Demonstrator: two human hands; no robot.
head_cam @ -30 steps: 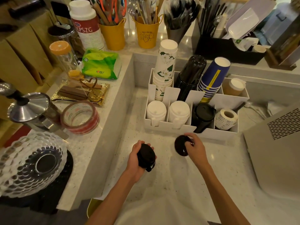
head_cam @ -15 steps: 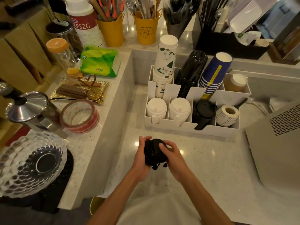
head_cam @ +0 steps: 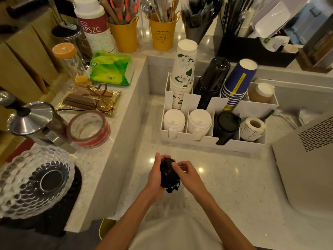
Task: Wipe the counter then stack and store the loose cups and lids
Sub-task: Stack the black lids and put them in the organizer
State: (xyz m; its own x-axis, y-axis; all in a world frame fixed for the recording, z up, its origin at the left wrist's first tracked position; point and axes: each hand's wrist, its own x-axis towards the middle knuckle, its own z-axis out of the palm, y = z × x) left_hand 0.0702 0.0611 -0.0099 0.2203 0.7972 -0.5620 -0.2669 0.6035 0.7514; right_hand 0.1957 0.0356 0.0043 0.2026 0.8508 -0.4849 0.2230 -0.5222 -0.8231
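The left grip (head_cam: 155,177) is curling round the black lids (head_cam: 167,177); the right grip (head_cam: 188,175) is pinching them from the other side, above the desk (head_cam: 234,186).

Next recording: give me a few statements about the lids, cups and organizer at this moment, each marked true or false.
1. The left hand and right hand both hold the loose black lids in front of the organizer. True.
2. The organizer's front row has no black lids. False: stored black lids sit there, beside the label roll.
3. The blue cups stand in the back row next to the black cups. True.
4. The tape roll lies inside the organizer. False: it lies on the raised ledge to the left.
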